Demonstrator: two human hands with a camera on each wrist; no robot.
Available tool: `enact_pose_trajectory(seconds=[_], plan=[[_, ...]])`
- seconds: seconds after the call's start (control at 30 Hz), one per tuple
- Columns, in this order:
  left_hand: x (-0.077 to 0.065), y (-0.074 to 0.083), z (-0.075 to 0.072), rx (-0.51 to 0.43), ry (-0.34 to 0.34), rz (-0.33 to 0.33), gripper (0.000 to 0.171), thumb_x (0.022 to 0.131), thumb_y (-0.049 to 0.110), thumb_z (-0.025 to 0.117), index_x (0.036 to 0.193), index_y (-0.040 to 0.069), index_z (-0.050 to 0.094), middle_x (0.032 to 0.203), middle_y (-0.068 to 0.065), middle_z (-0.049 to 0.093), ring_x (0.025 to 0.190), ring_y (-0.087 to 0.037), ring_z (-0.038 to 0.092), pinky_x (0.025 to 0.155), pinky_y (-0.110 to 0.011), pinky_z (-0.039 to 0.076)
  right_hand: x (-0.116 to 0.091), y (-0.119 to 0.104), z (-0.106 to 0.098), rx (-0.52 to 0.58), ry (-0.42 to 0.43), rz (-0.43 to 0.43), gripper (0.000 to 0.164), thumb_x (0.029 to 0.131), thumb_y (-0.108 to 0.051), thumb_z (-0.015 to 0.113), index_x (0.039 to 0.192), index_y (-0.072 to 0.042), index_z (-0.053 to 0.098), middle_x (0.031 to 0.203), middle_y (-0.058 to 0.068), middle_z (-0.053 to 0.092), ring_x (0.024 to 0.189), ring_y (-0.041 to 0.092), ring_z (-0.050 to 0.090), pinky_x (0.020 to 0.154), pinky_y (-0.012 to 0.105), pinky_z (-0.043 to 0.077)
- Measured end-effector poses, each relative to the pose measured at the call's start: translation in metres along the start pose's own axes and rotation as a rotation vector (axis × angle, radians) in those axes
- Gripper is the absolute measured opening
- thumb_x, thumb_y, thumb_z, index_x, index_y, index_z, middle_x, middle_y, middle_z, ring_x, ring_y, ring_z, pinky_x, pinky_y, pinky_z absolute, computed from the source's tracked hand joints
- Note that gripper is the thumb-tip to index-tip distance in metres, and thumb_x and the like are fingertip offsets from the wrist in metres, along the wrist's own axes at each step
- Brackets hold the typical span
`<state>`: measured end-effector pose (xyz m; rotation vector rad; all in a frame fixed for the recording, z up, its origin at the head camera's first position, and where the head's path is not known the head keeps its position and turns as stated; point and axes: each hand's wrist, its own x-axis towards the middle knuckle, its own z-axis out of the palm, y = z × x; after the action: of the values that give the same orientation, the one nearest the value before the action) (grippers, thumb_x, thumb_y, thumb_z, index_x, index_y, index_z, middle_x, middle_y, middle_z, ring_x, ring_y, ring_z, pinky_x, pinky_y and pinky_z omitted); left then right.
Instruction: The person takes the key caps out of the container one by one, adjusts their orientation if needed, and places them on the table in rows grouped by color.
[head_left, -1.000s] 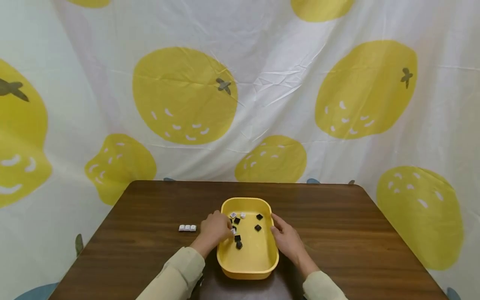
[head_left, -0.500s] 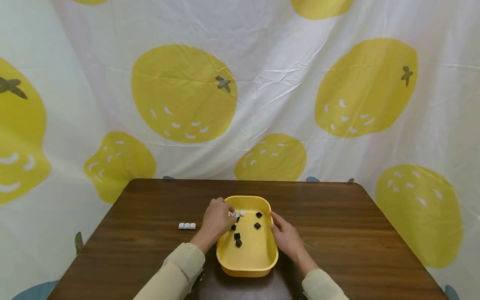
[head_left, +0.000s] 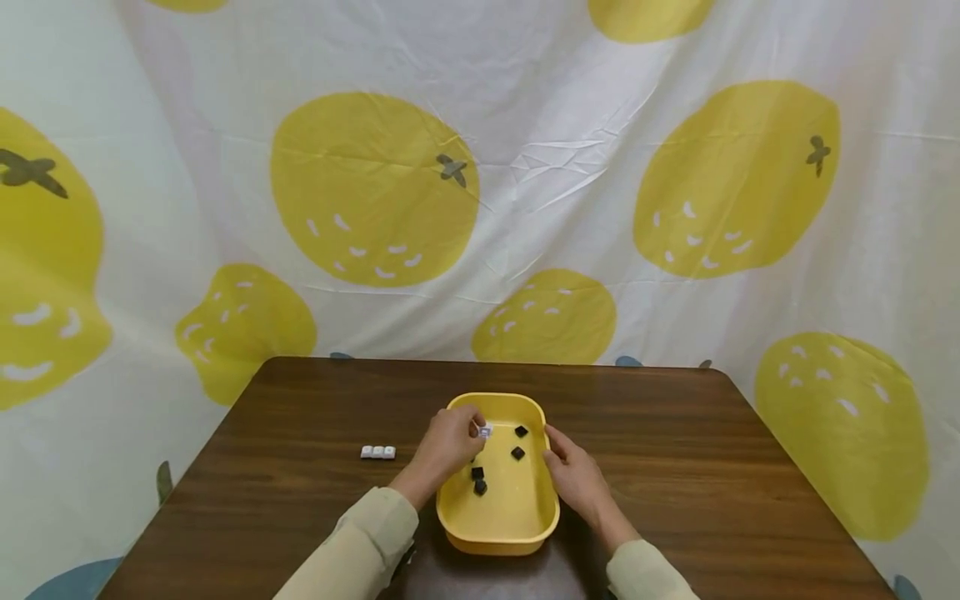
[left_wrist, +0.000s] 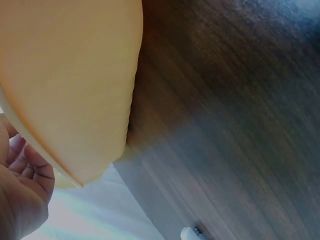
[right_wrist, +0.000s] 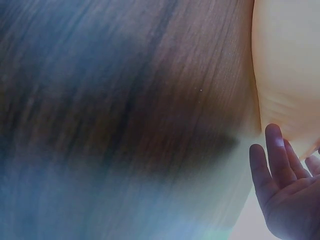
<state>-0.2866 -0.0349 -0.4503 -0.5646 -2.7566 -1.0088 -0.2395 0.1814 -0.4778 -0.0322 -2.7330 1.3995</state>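
Note:
A yellow plastic tub (head_left: pixel 498 533) stands on the table, with loose keycaps inside. My left hand (head_left: pixel 444 443) reaches over its left rim, fingers curled, and pinches a white keycap (head_left: pixel 485 432) near the tub's far end; the fingertips partly cover it. In the left wrist view, the curled left fingers (left_wrist: pixel 36 167) show beyond the tub's rim. My right hand (head_left: pixel 579 482) rests along the tub's right side, its fingers fairly straight against the outer wall. Black keycaps lie in the tub: two at the right (head_left: pixel 518 453) and two at the left (head_left: pixel 480 487).
Three white keycaps (head_left: pixel 378 452) stand in a row on the dark wooden table (head_left: pixel 675 467), left of the tub. A white curtain with yellow lemons (head_left: pixel 555 217) hangs behind the table.
My left hand has moved away from me and to the right inside the tub, toward the white keycaps. It now covers some keycaps at the left. The right hand stays at the tub's side.

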Motion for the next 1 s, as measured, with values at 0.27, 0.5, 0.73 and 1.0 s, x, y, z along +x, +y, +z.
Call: enact_pose_trajectory(seconds=[0.27, 0.5, 0.73, 1.0], plan=[[0.0017, -0.0007, 0.0022, -0.023, 0.005, 0.012, 0.011, 0.084, 0.006, 0.074, 0.086, 0.009, 0.063, 0.074, 0.003, 0.055, 0.061, -0.012, 0.050, 0.052, -0.024, 0.044, -0.0021, -0.0004, -0.0014, 0.009, -0.005, -0.010, 0.046, 0.103, -0.017, 0.052, 0.148, -0.009, 0.048, 0.119, 0.015, 0.066, 0.106, 0.029, 0.063, 0.091, 0.050, 0.048], [0.0023, -0.0017, 0.0015, -0.035, -0.008, 0.031, 0.014, 0.084, 0.004, 0.073, 0.097, 0.006, 0.068, 0.075, 0.003, 0.057, 0.061, -0.010, 0.051, 0.052, -0.023, 0.044, 0.0001, 0.0010, -0.0004, 0.002, 0.001, -0.012, 0.046, 0.103, -0.017, 0.053, 0.148, -0.010, 0.048, 0.120, 0.016, 0.065, 0.108, 0.030, 0.062, 0.093, 0.051, 0.047], [0.0005, -0.0028, 0.0002, -0.057, -0.004, 0.028, 0.011, 0.085, 0.005, 0.073, 0.095, 0.010, 0.072, 0.075, 0.003, 0.061, 0.062, -0.010, 0.053, 0.053, -0.024, 0.046, 0.0019, 0.0012, 0.0015, -0.003, 0.000, -0.001, 0.046, 0.103, -0.019, 0.053, 0.148, -0.011, 0.048, 0.122, 0.016, 0.065, 0.111, 0.031, 0.061, 0.094, 0.052, 0.046], [0.0014, -0.0007, -0.0031, -0.164, -0.022, -0.032, 0.016, 0.086, 0.004, 0.071, 0.102, 0.007, 0.071, 0.076, 0.000, 0.061, 0.060, -0.011, 0.055, 0.052, -0.025, 0.048, 0.0006, -0.0005, 0.0004, 0.002, -0.007, 0.002, 0.047, 0.103, -0.018, 0.053, 0.148, -0.011, 0.047, 0.120, 0.014, 0.065, 0.107, 0.028, 0.062, 0.092, 0.050, 0.048]])
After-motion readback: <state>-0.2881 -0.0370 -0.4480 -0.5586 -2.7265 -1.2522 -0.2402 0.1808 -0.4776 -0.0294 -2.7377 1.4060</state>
